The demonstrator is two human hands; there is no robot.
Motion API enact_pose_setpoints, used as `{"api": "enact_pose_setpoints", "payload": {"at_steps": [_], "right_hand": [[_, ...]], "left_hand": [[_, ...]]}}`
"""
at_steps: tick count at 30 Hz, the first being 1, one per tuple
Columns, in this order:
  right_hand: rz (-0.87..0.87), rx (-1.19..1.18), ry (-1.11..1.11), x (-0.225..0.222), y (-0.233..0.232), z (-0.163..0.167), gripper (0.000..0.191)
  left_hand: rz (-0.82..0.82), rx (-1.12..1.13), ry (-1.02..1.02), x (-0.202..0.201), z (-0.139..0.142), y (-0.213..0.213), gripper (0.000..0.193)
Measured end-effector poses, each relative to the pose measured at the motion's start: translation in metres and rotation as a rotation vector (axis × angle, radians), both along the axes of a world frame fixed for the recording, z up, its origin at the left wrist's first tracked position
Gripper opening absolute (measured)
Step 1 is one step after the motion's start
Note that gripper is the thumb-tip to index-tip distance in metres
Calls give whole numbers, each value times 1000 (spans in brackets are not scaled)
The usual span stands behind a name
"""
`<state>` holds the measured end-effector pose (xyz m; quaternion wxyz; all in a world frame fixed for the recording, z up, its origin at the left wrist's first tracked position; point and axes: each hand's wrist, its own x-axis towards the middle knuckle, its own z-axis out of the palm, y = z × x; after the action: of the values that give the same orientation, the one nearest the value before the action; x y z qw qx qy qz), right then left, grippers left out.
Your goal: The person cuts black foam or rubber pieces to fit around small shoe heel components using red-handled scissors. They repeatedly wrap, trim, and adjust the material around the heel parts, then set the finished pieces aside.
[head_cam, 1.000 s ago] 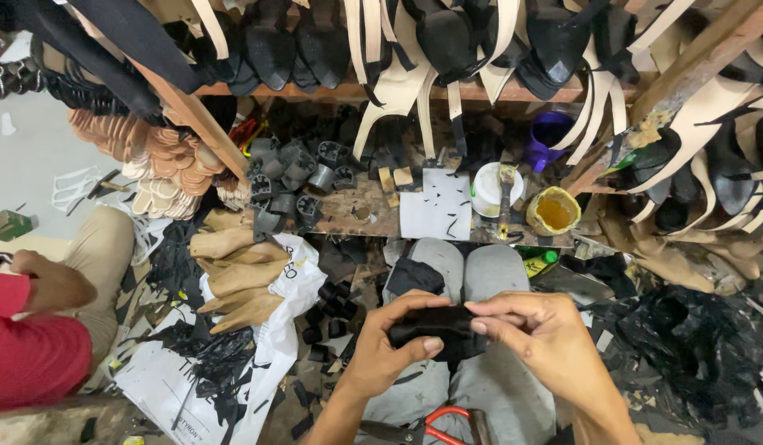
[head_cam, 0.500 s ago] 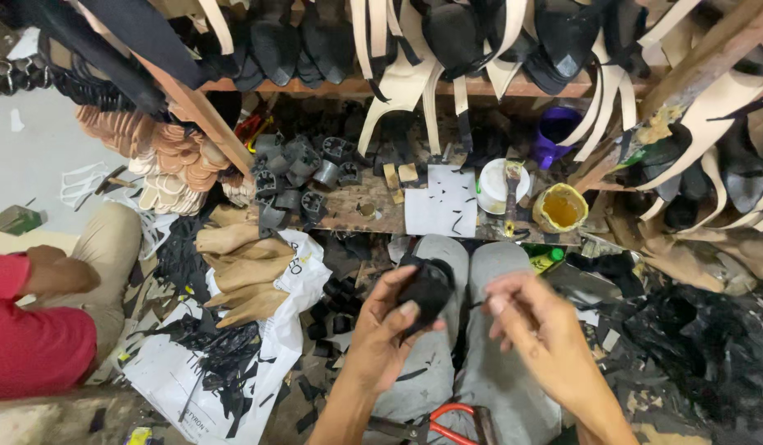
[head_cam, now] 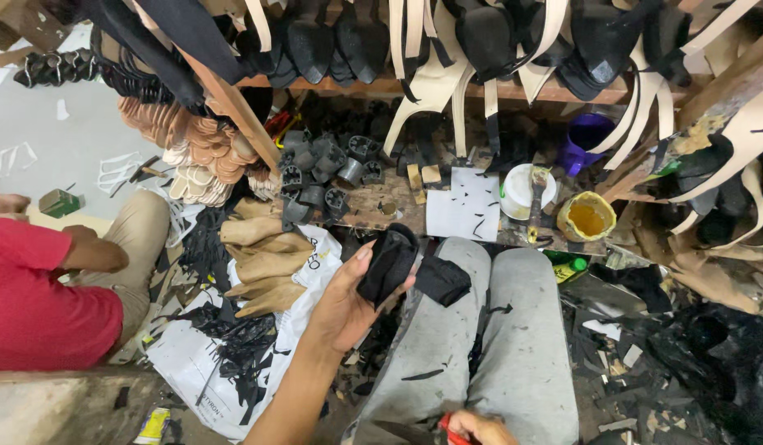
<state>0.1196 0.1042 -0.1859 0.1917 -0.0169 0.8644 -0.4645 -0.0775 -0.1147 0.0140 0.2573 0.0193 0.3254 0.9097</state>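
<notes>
Holding black piece (head_cam: 387, 265), left hand (head_cam: 348, 301) cupped over knee (head_cam: 447, 288); right hand (head_cam: 478, 428) at bottom edge, grips red tool (head_cam: 449, 426); clutter crowds both sides.

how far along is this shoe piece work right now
Done: a black piece lies on the knee. In hand: the left hand holds up a black folded piece; the right hand touches a red-handled tool, half out of view. Left: many black scraps on the white sheet.

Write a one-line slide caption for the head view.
Seated in a cluttered shoe workshop, a person's left hand holds a black piece over grey-trousered knees, right hand low by something red.
</notes>
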Motion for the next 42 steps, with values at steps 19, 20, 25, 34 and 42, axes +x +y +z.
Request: {"api": "enact_pose_setpoints", "payload": {"at_steps": [19, 20, 25, 34, 42], "right_hand": [[-500, -596, 382, -85, 43, 206, 42], [-542, -628, 392, -84, 42, 206, 44], [-582, -526, 312, -79, 41, 203, 31], [-305, 168, 332, -81, 35, 216, 63], [-368, 254, 239, -85, 35, 209, 61]], "left_hand": [[-162, -102, 45, 52, -25, 54, 36], [-171, -69, 7, 53, -26, 55, 38], [-27, -1, 22, 49, -24, 64, 42], [142, 71, 87, 44, -21, 61, 48], [147, 6, 97, 49, -20, 62, 48]]}}
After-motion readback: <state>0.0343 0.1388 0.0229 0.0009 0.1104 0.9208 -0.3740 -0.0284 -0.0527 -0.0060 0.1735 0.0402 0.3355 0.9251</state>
